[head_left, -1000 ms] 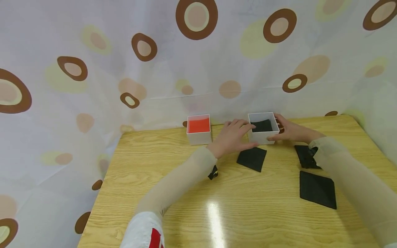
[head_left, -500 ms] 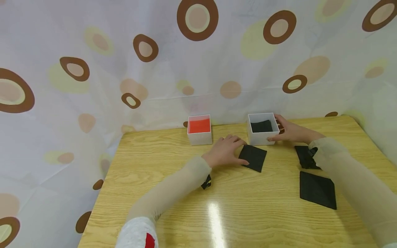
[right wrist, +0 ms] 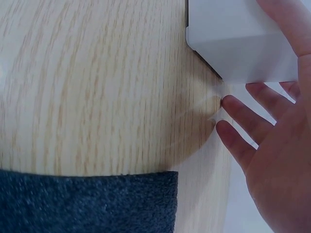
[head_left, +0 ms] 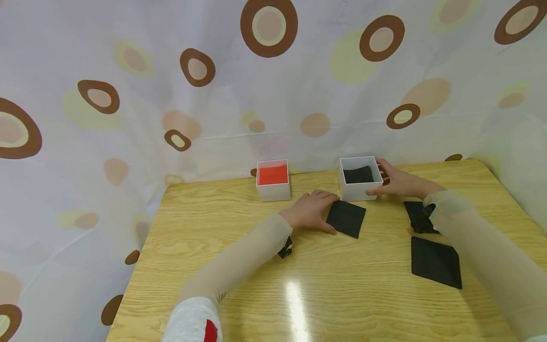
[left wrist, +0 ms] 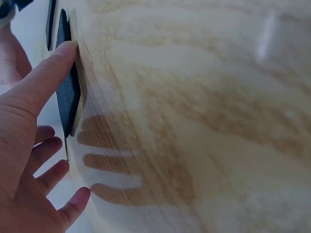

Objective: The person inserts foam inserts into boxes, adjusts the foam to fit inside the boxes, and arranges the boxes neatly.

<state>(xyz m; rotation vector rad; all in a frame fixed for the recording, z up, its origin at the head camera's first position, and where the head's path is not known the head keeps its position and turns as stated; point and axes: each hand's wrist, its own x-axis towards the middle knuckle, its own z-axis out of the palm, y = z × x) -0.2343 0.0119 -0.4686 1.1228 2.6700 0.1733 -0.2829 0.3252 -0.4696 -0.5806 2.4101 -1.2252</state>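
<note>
A black foam square (head_left: 347,220) lies flat on the wooden table in front of a white box (head_left: 359,192). My left hand (head_left: 309,210) is at that square's left edge, thumb and fingers spread around its corner. In the left wrist view the left thumb (left wrist: 46,77) overlaps the square while the other fingers stay loosely extended. My right hand (head_left: 399,183) grips the white box by its right side, thumb at the front, fingers round the side and back. Inside the box sits black foam (head_left: 358,175).
Left of the white box stands a second white box (head_left: 273,192) holding a red sheet (head_left: 273,175). Two more black squares lie by the right forearm: one (head_left: 413,213) partly hidden by the wrist, another (head_left: 435,261) nearer. A patterned curtain (head_left: 239,114) hangs behind the table.
My left hand has come back from the white box's left side, down and slightly left, to the black foam square's edge. My right hand keeps its place on the box.
</note>
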